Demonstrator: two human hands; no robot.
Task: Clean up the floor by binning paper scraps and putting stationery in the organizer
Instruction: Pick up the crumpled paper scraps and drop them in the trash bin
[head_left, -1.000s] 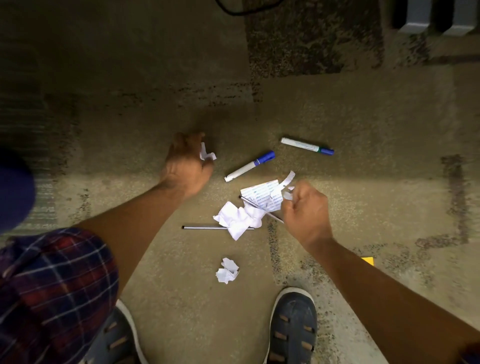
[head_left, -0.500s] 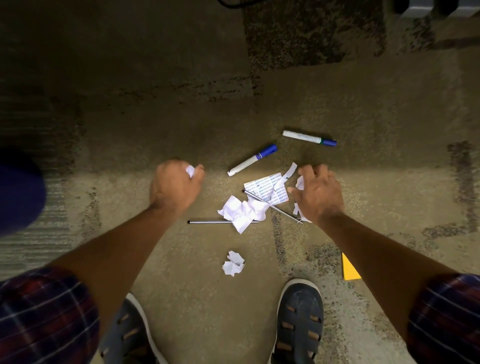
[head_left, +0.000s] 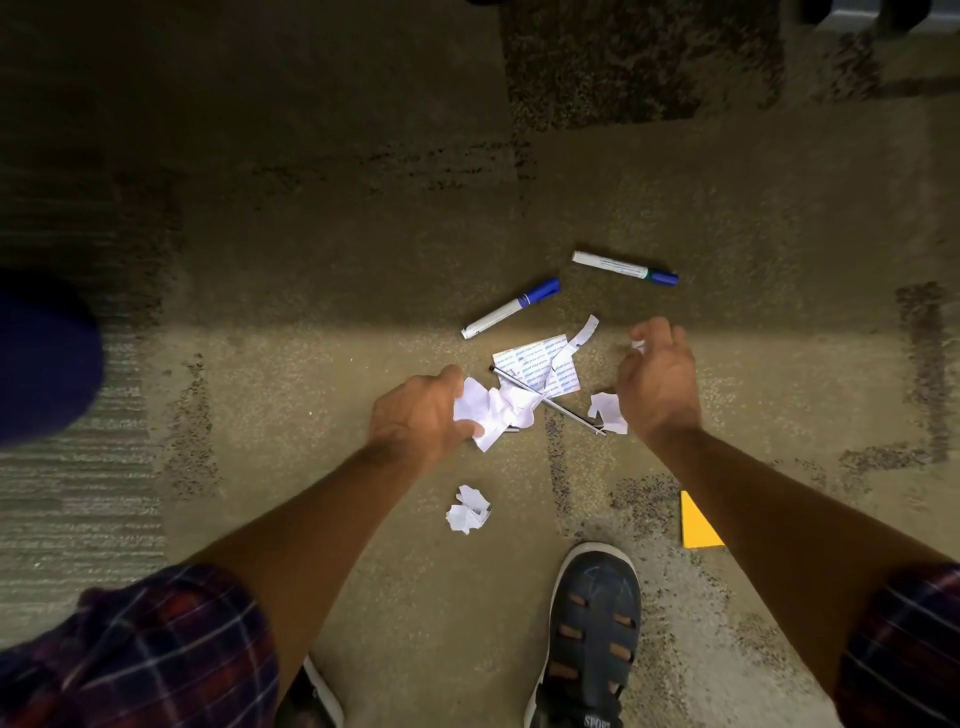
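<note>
Head cam: since approx 0.5 s ago the L hand (head_left: 415, 415) has shifted right, off the carpet (head_left: 291, 395) and onto the crumpled paper (head_left: 491, 410). I see thumb and fingers curled round its left edge, grasping it. R hand (head_left: 657, 384) has drawn back a little, fingertips pinching a small scrap (head_left: 638, 347). A torn scrap (head_left: 608, 413) lies just by its wrist. Printed sheet (head_left: 540, 366), thin pen (head_left: 558, 408) across it, near marker (head_left: 511, 309) and far marker (head_left: 626, 267) are unmoved, as is the paper ball (head_left: 467, 509) nearer the shoe (head_left: 592, 623).

A marker (head_left: 511, 308) lies behind the paper slip (head_left: 561, 358) (pen (head_left: 567, 412) across it).
</note>
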